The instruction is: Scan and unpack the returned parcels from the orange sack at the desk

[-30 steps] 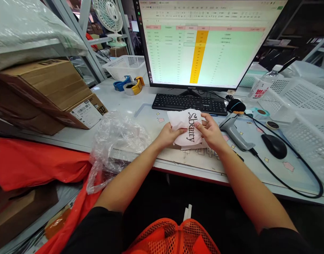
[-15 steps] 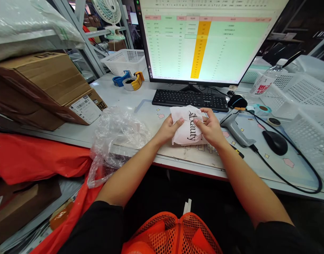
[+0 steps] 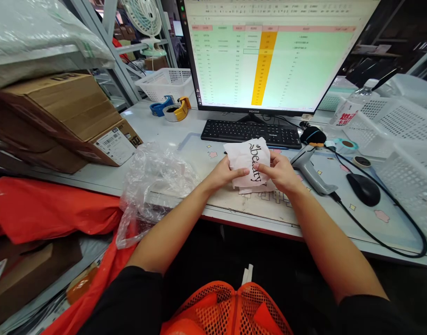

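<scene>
A thin white pouch [image 3: 242,156] with "beauty" printed in black is held between both hands above the desk mat. My left hand [image 3: 224,174] grips its left edge, thumb laid across the front. On the right side, my right hand [image 3: 280,172] pinches it with the thumb pressed on the lettering. The fingers behind the pouch are mostly hidden, and I cannot see what is inside. Another white printed piece [image 3: 257,187] shows just below the pouch. Behind the hands lies a black keyboard [image 3: 248,131], and a grey barcode scanner [image 3: 314,171] rests right of my right hand.
Crumpled clear plastic [image 3: 154,179] hangs over the desk's front edge at left, near cardboard boxes [image 3: 70,111]. Tape dispensers [image 3: 176,110] and a white basket [image 3: 166,83] stand behind. At right are a mouse [image 3: 363,188], a looping cable, a bottle [image 3: 353,107] and white baskets [image 3: 405,116].
The pouch has turned slightly and looks flatter, with more of its lettering showing. My left thumb has moved right and down across its front. The white piece beneath shows more.
</scene>
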{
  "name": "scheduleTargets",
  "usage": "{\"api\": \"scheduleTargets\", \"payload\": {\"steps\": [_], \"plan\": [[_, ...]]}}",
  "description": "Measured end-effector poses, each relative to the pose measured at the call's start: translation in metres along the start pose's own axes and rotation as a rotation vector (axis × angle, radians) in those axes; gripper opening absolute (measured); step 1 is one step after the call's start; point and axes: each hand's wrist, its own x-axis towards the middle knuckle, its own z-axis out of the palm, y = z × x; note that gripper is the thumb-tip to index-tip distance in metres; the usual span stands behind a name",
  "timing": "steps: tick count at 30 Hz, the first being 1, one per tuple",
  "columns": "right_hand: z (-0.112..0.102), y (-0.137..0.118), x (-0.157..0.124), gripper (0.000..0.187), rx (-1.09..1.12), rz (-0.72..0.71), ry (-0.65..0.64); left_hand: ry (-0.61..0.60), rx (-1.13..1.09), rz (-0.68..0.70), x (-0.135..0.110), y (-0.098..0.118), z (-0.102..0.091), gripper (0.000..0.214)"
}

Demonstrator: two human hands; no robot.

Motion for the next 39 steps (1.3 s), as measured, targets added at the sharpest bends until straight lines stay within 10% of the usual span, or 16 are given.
{"api": "scheduleTargets", "payload": {"steps": [8, 24, 39], "plan": [[0.009, 0.007, 0.000, 0.029, -0.299, -0.124, 0.084, 0.235, 0.227, 0.055, 0.003, -0.013, -0.001, 0.065], [0.004, -0.010, -0.003, 0.051, 0.248, 0.100, -0.034, 0.003, -0.276, -0.022, 0.000, 0.003, 0.003, 0.073], [0.019, -0.015, -0.007, 0.046, 0.143, 0.090, -0.108, 0.054, -0.157, -0.062, -0.005, 0.001, -0.001, 0.075]]}}
